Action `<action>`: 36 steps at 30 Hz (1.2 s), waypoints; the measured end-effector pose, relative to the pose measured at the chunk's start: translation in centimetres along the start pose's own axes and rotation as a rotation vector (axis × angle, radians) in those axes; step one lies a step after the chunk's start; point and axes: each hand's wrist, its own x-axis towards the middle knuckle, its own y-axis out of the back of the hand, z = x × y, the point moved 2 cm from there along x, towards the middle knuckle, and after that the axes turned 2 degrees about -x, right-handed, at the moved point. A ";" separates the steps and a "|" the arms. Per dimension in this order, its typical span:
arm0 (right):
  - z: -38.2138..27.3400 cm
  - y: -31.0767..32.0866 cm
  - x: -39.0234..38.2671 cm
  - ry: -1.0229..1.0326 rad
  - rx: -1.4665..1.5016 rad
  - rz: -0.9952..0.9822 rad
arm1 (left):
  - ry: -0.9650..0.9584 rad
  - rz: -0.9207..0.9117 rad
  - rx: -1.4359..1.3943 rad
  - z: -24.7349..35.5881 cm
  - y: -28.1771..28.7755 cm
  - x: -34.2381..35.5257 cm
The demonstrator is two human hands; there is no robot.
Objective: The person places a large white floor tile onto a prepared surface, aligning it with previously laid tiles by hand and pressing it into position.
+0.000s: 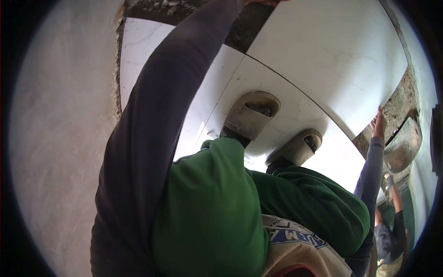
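Head view, looking straight down at a floor being tiled.

Large white tile (332, 55) sits tilted at upper right. Its near edge overlaps or butts the laid white tiles (258, 83) below it; can't tell which. Dark rough mortar bed (244, 32) shows in the gap between the tile's far-left corner and the laid tiles, and again along the tile's right edge.

Left hand (263, 2): only a sliver of it shows at the top edge of the frame, at the tile's far corner. Arm in a dark sleeve (152, 138) runs fully extended from lower left up to that corner. Can't tell whether the fingers are spread or gripping, since the hand is cut off by the frame.

Right hand (378, 124): at the tile's right corner, fingers held together and pointing up, touching the tile's edge. Palm side isn't visible, so whether it hooks under the edge can't be told. Grey-blue sleeve runs down from it to the lower right.

Two feet in worn tan sandals (251, 113) stand on the laid white tiles, just below the tilted tile's near edge. Green trouser legs (212, 207) fill the centre and bottom of the frame.

Far right: a dirty metal pan (404, 145) sits on the rough bed, just beside the right hand. Below it is another person (390, 231), dark top, one arm raised toward the pan.

Left side: a plain grey plastered wall (60, 138).
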 end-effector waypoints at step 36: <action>1.4 0.9 0.9 0.126 0.361 -0.284 | 0.010 0.117 -0.105 0.9 -2.1 -0.5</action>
